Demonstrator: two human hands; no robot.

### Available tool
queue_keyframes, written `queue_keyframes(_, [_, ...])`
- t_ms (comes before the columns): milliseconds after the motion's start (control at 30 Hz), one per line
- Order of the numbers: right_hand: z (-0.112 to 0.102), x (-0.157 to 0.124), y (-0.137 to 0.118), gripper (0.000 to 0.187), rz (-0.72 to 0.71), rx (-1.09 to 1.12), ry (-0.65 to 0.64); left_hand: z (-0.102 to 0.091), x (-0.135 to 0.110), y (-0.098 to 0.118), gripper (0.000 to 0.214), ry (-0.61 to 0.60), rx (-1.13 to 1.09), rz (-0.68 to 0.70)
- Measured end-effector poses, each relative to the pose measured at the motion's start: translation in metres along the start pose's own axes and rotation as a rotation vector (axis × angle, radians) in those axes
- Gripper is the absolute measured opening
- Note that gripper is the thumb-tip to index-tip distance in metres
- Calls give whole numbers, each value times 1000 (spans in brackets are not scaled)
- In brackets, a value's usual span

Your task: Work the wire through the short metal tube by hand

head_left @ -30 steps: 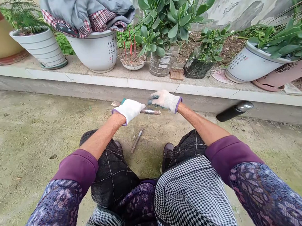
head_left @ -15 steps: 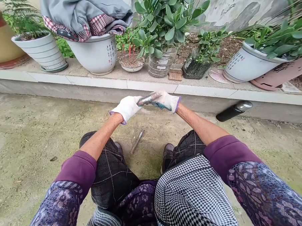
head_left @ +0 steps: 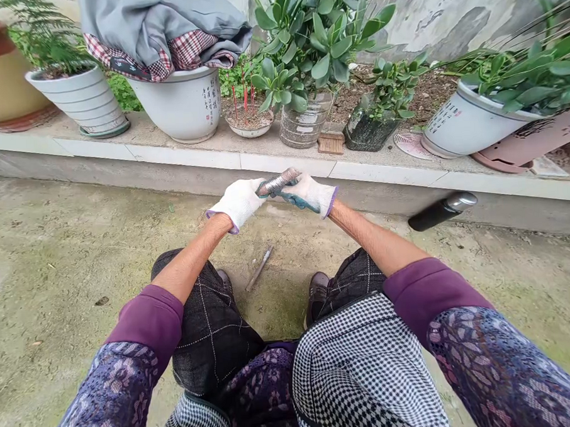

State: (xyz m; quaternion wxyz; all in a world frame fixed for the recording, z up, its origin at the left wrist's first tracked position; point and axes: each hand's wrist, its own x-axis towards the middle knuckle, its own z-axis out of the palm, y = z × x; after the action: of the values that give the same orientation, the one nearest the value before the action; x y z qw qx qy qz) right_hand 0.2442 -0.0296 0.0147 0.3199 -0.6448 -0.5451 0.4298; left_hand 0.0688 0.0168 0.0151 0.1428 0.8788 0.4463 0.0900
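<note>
Both my hands wear white knit gloves with green palms and meet in front of my knees. My left hand (head_left: 240, 201) is closed round the lower end of a short grey metal rod (head_left: 278, 182). The rod tilts up to the right. My right hand (head_left: 308, 192) curls its fingers round the rod's upper end. On the concrete ground between my shoes lies a thin brown stick (head_left: 259, 268).
A raised tiled ledge (head_left: 287, 164) runs across ahead with several potted plants. A white pot (head_left: 186, 103) has a grey jacket (head_left: 163, 27) draped on it. A dark flask (head_left: 441, 210) lies below the ledge at right. A small wooden brush (head_left: 332, 143) sits on the ledge.
The rod went from lying level in my left hand to tilting up to the right. My right hand, open a second ago, has closed on its upper end.
</note>
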Motion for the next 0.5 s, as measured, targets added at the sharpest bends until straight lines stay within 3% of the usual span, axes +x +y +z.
queue_keyframes(200, [3,2,-2,9,-44,12,-24,2,1,-2,36,40,-136,-17])
queue_keyframes(367, [8,6,8,19,-53,49,-23,5,5,-6,38,104,-273,-48])
queue_keyframes(500, [11,2,11,20,-156,-180,52,4,11,-15,43,143,-206,-124])
